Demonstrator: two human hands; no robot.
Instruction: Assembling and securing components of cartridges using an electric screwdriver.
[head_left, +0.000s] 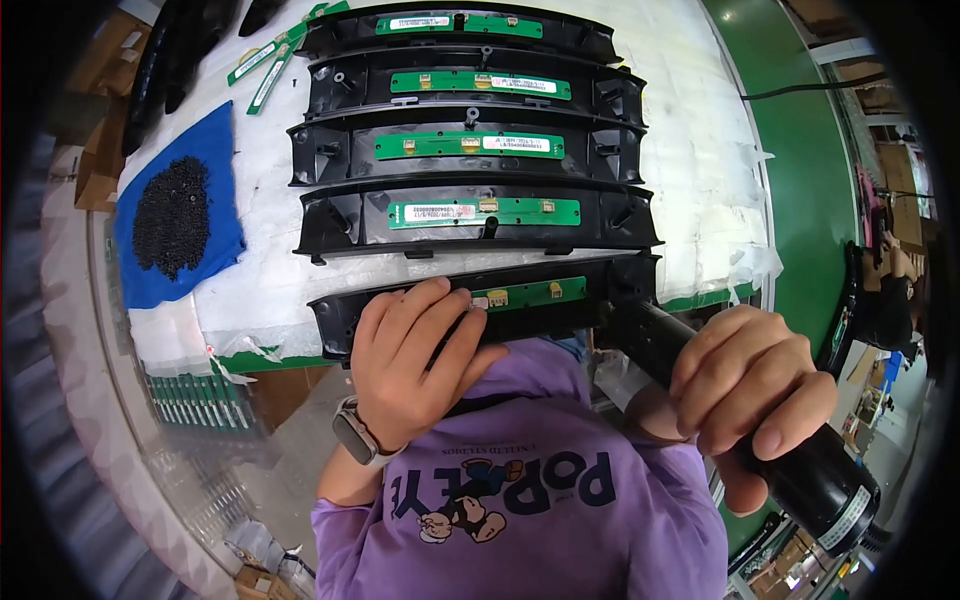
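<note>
One white-covered worktop (705, 180) spans the upper middle of the frame, bearing four curved black housings (470, 172) in rows. A fifth housing (540, 322) sits at centre, a black power driver (815, 482) slanting from its right end toward lower right. The left hand (405, 365), fingers slightly spread, lies over the fifth housing's left half; the right hand (750, 375) curls round the driver. At left, a blue cloth (224, 225) holds small black screws (170, 220).

cardboard boxes (100, 160), upper left; black cable (815, 88) over green surface (785, 170), right.
</note>
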